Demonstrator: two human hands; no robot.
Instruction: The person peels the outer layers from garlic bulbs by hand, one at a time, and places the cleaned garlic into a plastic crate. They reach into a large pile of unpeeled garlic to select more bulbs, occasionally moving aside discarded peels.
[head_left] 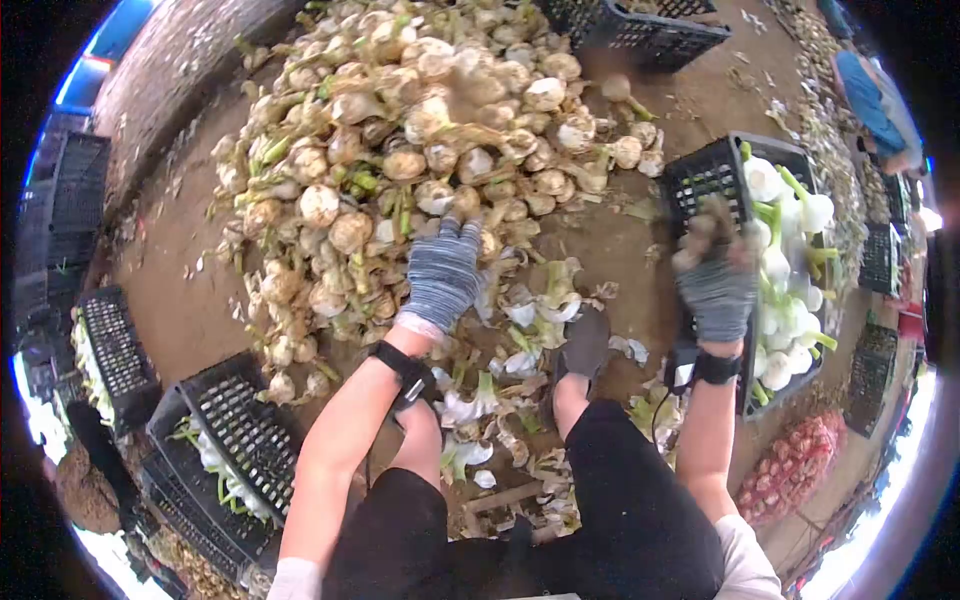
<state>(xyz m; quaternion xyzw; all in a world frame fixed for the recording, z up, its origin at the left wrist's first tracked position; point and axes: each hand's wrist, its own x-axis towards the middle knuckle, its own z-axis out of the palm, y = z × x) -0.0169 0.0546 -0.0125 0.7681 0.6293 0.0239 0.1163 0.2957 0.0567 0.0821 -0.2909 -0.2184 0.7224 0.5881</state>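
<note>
My left hand (pixel 443 268), in a grey-blue knit glove, reaches onto the near side of a large heap of garlic bulbs (pixel 350 232). Its fingers are stretched forward and touch the bulbs; no bulb shows lifted in it. My right hand (pixel 718 290), gloved alike, is over the near wall of a black plastic crate (pixel 703 178) on the right. Motion smears its fingers, so whatever they may hold cannot be made out. Inside that crate lie white, cleaned garlic bulbs (pixel 797 325) with green stems. Both wrists wear black bands.
Garlic peelings (pixel 475 400) litter the floor around my feet. A red mesh sack (pixel 795 468) of bulbs lies at the right. Another black crate (pixel 640 40) stands beyond the heap, and stacked crates (pixel 240 425) are at the left. Another person (pixel 880 110) is at the far right.
</note>
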